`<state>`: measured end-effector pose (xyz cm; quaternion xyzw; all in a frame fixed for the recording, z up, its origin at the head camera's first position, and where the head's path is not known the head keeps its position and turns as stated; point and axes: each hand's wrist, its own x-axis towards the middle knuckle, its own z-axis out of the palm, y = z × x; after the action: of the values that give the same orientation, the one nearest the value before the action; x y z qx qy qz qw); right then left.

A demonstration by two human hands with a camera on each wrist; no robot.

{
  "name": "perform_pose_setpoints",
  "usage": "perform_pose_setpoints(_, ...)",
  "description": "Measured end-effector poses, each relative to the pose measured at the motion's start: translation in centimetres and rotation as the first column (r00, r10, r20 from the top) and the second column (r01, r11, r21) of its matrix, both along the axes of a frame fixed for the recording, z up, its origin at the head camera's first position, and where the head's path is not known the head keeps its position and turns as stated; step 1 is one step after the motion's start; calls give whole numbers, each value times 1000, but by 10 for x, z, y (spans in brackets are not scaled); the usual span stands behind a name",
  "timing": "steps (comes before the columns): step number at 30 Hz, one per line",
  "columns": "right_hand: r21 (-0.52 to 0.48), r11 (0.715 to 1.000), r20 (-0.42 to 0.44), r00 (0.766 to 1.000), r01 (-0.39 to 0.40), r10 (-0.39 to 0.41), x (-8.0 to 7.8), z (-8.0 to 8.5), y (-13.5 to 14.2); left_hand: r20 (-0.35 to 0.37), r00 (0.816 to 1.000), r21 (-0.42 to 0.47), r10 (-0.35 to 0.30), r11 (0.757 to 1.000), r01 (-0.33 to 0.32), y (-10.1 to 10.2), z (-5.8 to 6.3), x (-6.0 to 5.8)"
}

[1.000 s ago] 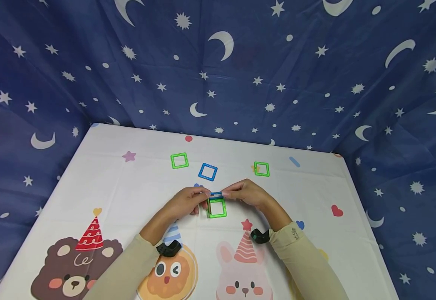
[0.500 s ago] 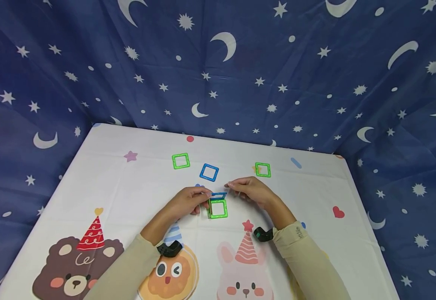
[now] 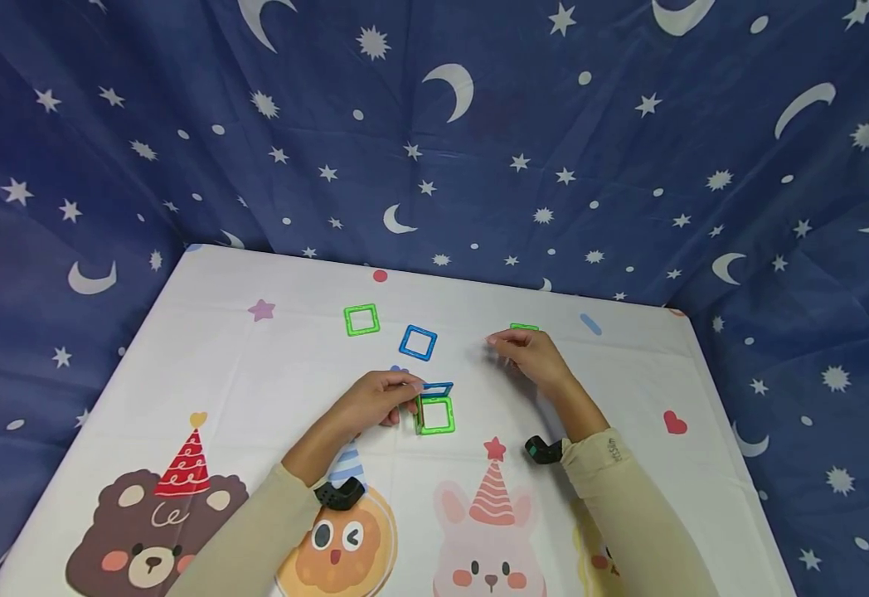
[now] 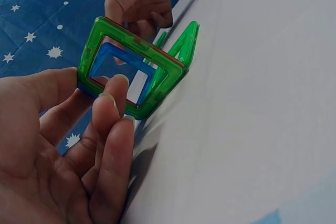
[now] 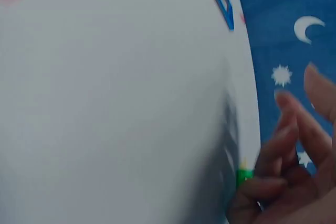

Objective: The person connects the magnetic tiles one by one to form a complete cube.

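My left hand [image 3: 375,402] pinches an upright green square magnetic tile [image 4: 137,43] between thumb and fingers. Beside it stands a blue square tile [image 3: 439,385], tilted, meeting the green one near my fingertips. At their foot a second green tile [image 3: 438,430] lies flat on the table. My right hand [image 3: 531,356] holds nothing; its fingers are loosely bent in the right wrist view. It hovers just in front of another green tile [image 3: 524,327], mostly hidden behind the hand.
Toward the back of the table lie a loose green tile [image 3: 361,332] and a loose blue tile [image 3: 418,342]. The white cloth [image 3: 278,390] has printed cartoon animals. A dark blue star curtain [image 3: 315,124] stands behind the table.
My right hand has let go of the blue tile and moved right and back, now covering most of the right-hand green tile. My left hand keeps its hold in the same spot.
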<state>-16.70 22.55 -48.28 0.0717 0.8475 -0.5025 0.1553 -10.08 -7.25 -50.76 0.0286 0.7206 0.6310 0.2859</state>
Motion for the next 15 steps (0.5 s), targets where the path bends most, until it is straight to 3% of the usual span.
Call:
perform_pose_setpoints(5, 168, 977, -89, 989, 131, -118, -8, -2, 16, -2, 1000, 7, -3, 1000, 3, 0, 0, 0)
perform_pose_setpoints(9, 232, 959, -123, 983, 160, -135, -14, -7, 28, -11, 1000, 9, 2, 1000, -2, 0, 0, 0)
perform_pose_setpoints(15, 267, 950, -98, 986, 160, -138, -24, -16, 43, -13, 1000, 19, -5, 1000, 6, -2, -1, 0)
